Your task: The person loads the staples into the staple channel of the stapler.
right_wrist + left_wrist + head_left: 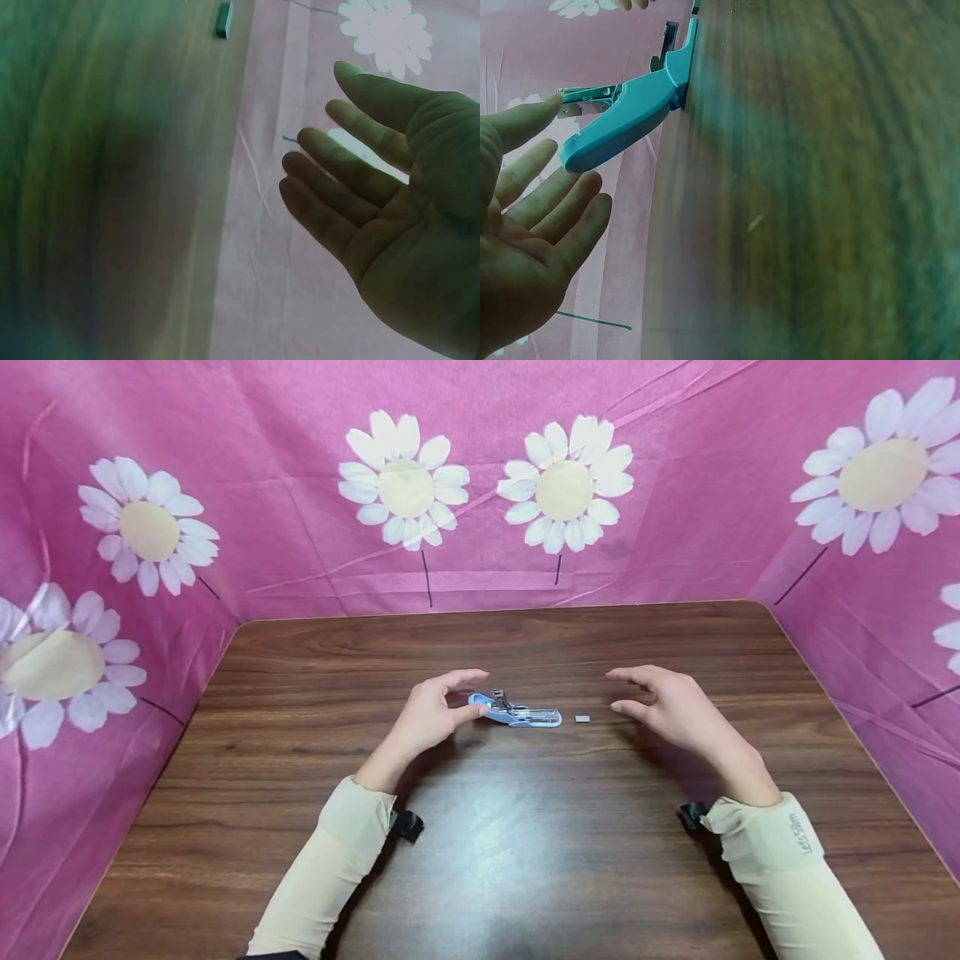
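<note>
A light blue stapler [525,717] lies opened out on the table, its metal staple channel bared and a metal part standing up near its middle. My left hand [438,710] is at the stapler's left end, thumb and fingers spread apart around it. In the left wrist view the fingers [577,225] are loosely extended beside the stapler [630,112]; whether they touch it I cannot tell. Just right of the stapler lies a small grey strip of staples [582,719]. My right hand [667,706] hovers to the right of that strip, fingers relaxed and holding nothing.
The brown wood-grain table [480,843] ends at a pink cloth backdrop [285,510] with white daisies, which stands along the back and both sides. Black straps [408,825] show at both wrists below pale sleeves.
</note>
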`<action>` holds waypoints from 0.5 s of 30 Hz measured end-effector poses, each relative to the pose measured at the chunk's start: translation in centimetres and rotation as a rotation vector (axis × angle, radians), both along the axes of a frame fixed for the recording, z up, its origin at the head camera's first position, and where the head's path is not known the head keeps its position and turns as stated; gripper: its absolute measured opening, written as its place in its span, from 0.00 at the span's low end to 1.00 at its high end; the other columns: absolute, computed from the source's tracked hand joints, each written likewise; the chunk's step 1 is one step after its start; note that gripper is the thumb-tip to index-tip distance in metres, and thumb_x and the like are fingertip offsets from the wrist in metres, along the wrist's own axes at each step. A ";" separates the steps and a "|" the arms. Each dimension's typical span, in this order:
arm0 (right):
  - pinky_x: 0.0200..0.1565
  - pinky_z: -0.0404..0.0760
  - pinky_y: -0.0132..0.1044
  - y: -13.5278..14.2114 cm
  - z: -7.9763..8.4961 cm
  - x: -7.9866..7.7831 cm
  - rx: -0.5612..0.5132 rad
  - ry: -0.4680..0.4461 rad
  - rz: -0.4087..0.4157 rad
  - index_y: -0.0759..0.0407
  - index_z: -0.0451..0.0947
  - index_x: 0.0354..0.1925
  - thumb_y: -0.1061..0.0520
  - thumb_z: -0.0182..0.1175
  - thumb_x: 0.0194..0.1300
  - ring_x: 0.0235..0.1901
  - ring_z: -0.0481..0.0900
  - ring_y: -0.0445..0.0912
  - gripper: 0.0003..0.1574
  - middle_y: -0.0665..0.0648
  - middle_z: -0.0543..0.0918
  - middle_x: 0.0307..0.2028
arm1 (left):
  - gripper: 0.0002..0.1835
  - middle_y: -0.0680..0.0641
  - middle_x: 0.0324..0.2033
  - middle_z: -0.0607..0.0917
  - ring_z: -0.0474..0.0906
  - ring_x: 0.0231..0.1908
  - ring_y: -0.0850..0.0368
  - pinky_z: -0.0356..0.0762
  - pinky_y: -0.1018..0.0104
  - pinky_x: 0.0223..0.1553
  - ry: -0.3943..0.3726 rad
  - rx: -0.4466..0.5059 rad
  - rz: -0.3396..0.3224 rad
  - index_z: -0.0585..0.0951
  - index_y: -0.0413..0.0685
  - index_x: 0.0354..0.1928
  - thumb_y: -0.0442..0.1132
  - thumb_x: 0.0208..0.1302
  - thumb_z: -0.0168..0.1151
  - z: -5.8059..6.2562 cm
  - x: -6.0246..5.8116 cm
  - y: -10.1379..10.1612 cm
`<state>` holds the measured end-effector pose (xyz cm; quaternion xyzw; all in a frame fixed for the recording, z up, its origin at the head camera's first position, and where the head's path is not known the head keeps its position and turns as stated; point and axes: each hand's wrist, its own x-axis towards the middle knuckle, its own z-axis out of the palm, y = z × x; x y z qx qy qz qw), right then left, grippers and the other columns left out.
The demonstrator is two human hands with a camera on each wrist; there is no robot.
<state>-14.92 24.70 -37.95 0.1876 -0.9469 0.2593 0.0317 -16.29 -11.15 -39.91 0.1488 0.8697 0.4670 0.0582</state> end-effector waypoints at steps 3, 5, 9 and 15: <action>0.55 0.79 0.58 -0.4 -0.4 -0.3 -0.031 -0.040 0.006 0.55 0.82 0.59 0.55 0.70 0.65 0.52 0.85 0.60 0.24 0.63 0.84 0.58 | 0.26 0.50 0.57 0.86 0.84 0.55 0.53 0.78 0.50 0.59 -0.006 -0.006 -0.006 0.82 0.56 0.62 0.45 0.61 0.73 0.0 0.0 0.2; 0.55 0.79 0.57 -0.6 -0.7 -0.5 -0.033 -0.052 0.011 0.53 0.82 0.58 0.55 0.70 0.65 0.53 0.85 0.59 0.23 0.62 0.85 0.57 | 0.25 0.50 0.56 0.87 0.84 0.54 0.54 0.78 0.50 0.58 -0.004 -0.012 -0.009 0.82 0.57 0.61 0.45 0.61 0.73 0.0 0.0 0.3; 0.53 0.79 0.55 -1.1 -1.1 -0.7 -0.020 -0.055 0.029 0.53 0.83 0.57 0.55 0.69 0.65 0.52 0.85 0.55 0.22 0.60 0.87 0.54 | 0.23 0.53 0.54 0.88 0.85 0.54 0.56 0.79 0.54 0.57 -0.014 -0.004 -0.019 0.84 0.56 0.59 0.44 0.61 0.73 -0.1 0.1 0.4; 0.53 0.79 0.54 -1.5 -1.2 -0.9 0.007 -0.069 0.054 0.54 0.84 0.56 0.55 0.69 0.66 0.48 0.84 0.52 0.20 0.59 0.88 0.51 | 0.19 0.54 0.50 0.89 0.85 0.52 0.58 0.83 0.61 0.50 -0.065 0.016 -0.017 0.86 0.60 0.55 0.44 0.61 0.74 -0.3 0.1 0.5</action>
